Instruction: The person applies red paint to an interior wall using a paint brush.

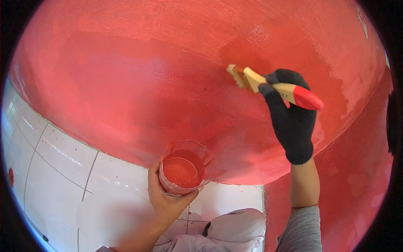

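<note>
My right hand (294, 115), in a black knit glove, is closed round the wooden handle of a paintbrush (254, 79) with a red end. Its bristles point left and rest at or close against the red wall (168, 84); the exact contact is hard to tell. A darker, wet-looking red patch (315, 63) spreads above and right of the brush. My bare left hand (170, 206) grips a clear plastic cup (184, 191) from below and left. Red paint (180, 171) fills its lower part, and red smears coat its inside.
White floor tiles (63, 151) with dark joints and small red spots run along the wall's foot at left. A red surface (344, 176) meets the wall at right. My knee in pale trousers (237, 229) is below the cup. A blurred white shape (109, 214) lies at lower left.
</note>
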